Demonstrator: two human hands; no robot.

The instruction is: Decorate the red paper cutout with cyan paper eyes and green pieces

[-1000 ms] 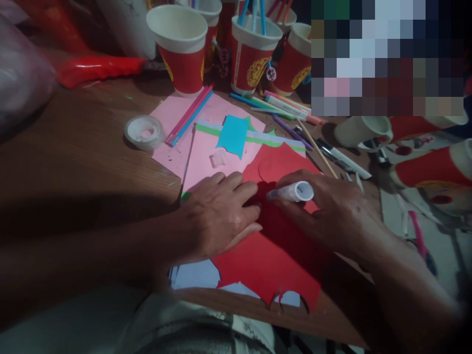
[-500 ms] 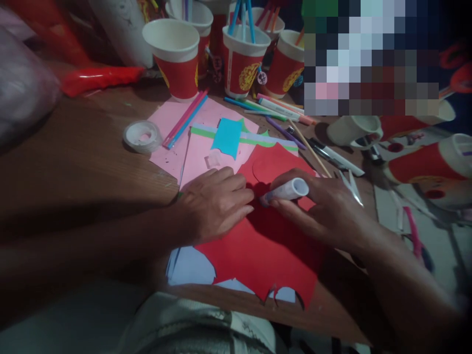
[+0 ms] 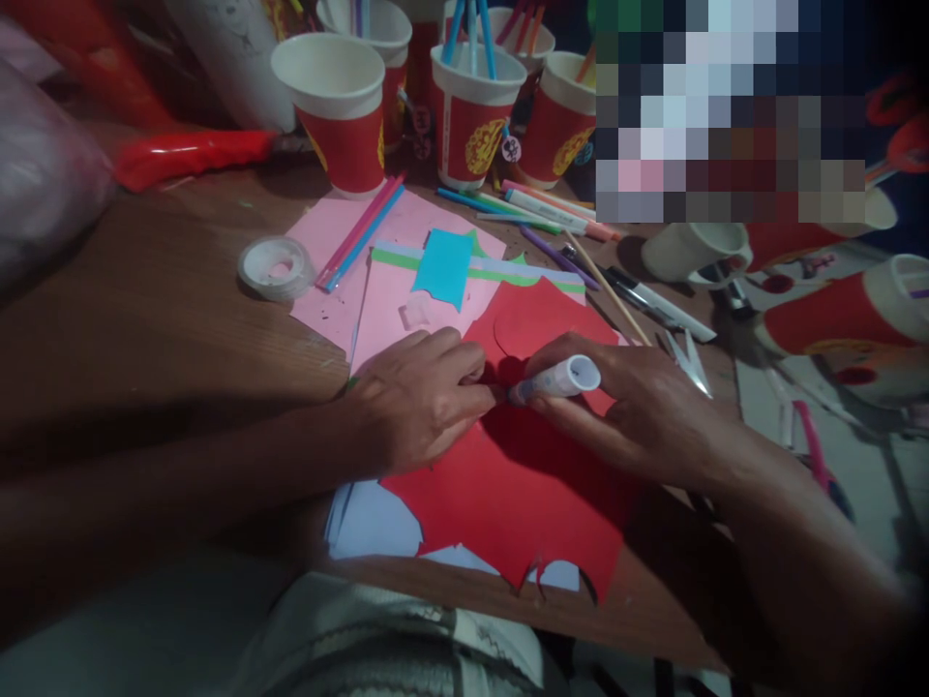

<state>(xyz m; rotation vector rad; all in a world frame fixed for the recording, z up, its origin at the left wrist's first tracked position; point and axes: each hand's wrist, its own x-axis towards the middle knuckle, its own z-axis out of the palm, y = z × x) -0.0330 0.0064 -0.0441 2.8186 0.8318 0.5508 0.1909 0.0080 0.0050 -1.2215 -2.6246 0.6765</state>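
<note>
My right hand (image 3: 610, 397) grips a white hollow-ended tube (image 3: 562, 378), tilted with its lower end down at a red paper sheet (image 3: 523, 474). Whether the tube is a marker or a glue stick I cannot tell. My left hand (image 3: 421, 397) rests on the sheet's left side, fingers curled together and tips against the tube's lower end. Anything inside those fingers is hidden. A curved outline shows on the red sheet above the hands, and its lower edge has scalloped cut-outs. White paper (image 3: 377, 520) lies underneath.
Pink paper (image 3: 326, 227), a blue paper piece (image 3: 442, 268) and a tape roll (image 3: 276, 268) lie beyond my hands. Red paper cups (image 3: 341, 145) stand at the back. Scissors (image 3: 688, 363), pens (image 3: 664, 305) and a white mug (image 3: 693, 254) are at right.
My left fingertips have shifted slightly, the thumb drawing in and a finger now reaching the tube's lower end. The tube has moved a little left in my right hand.
</note>
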